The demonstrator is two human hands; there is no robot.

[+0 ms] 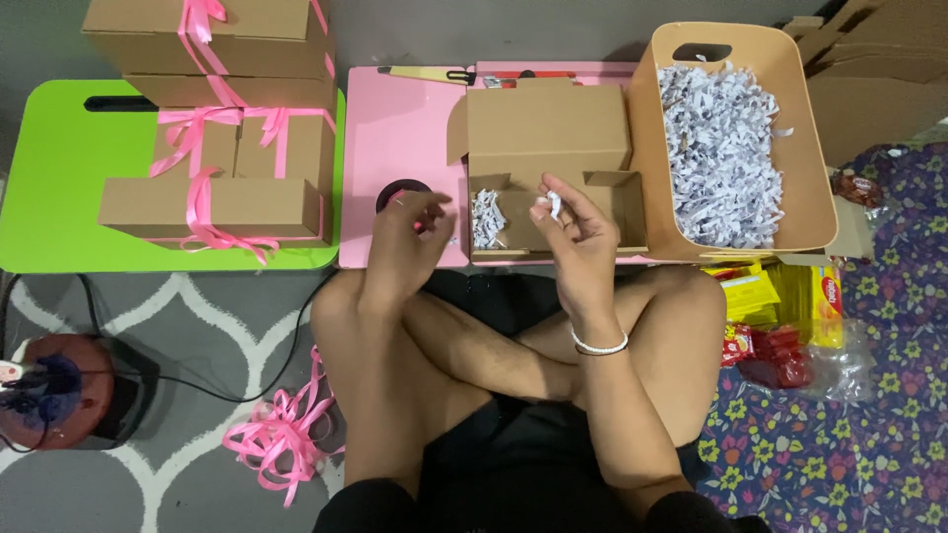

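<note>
One open cardboard box [546, 173] sits on the pink lap table [395, 128] in front of the seated person, and everything else is easiest placed from it. Inside the box, at its left end, lies one small clump of shredded white paper [486, 217]; the rest of its floor is bare brown card, with the lid flap standing up behind. Just over the box's front edge the right hand [576, 232] has its fingers curled, pinching a small tuft of shredded paper [552, 203] between thumb and fingertips. To the left of the box the left hand [407, 237] hovers with fingers loosely bent; whether it holds anything I cannot tell. Immediately right of the box stands one tan bin [810, 128] heaped with the same crinkled white shreds. Well to the left, on a green lap table [49, 188], I count about four closed boxes tied with pink ribbon [212, 148], stacked. One loose tangle of pink ribbon [281, 439] lies on the rug, below and left of the box.
</note>
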